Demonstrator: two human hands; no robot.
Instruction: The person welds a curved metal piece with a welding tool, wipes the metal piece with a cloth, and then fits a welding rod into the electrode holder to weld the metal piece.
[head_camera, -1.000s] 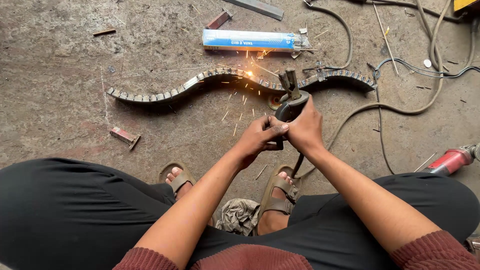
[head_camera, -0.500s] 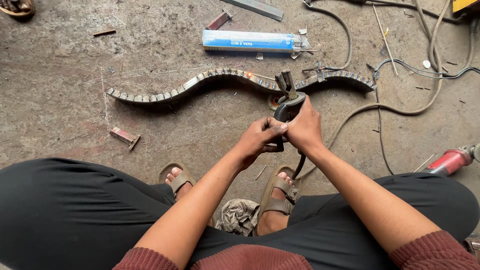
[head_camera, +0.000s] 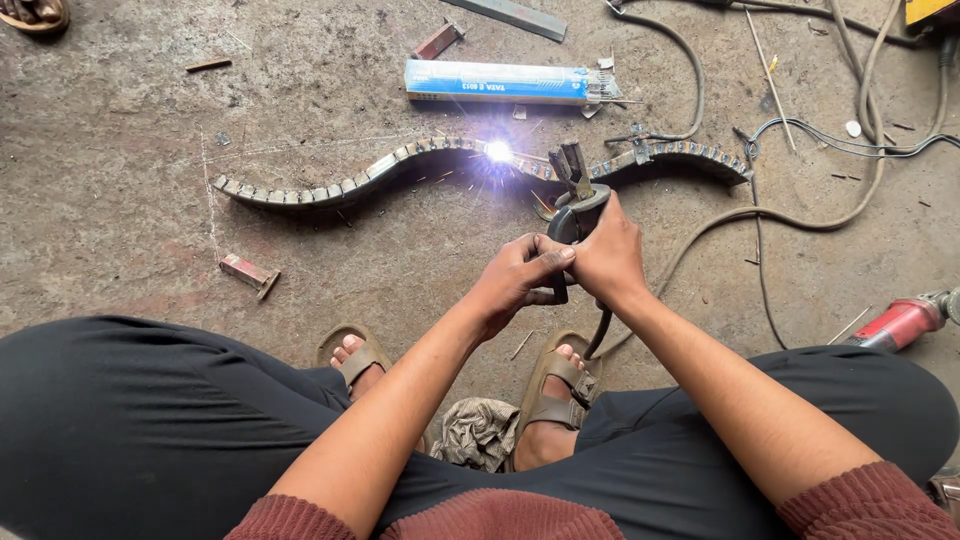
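Observation:
A long wavy metal strip (head_camera: 330, 185) built from several small segments lies across the concrete floor. A bright white welding arc (head_camera: 498, 151) burns on its middle hump. My right hand (head_camera: 607, 255) grips the dark electrode holder (head_camera: 575, 200), whose tip points at the arc. My left hand (head_camera: 520, 280) wraps the lower handle of the same holder, touching my right hand. A thick cable (head_camera: 720, 225) leads away from the holder to the right.
A blue box of welding rods (head_camera: 500, 82) lies beyond the strip. A red power tool (head_camera: 905, 320) sits at the right edge. Small metal offcuts (head_camera: 248, 272) and several cables (head_camera: 860, 120) lie around. My sandalled feet (head_camera: 555, 395) and a crumpled rag (head_camera: 478, 432) are below.
The arc was lit with sparks one second ago, was out half a second ago, and burns again now. Hands and holder have hardly moved.

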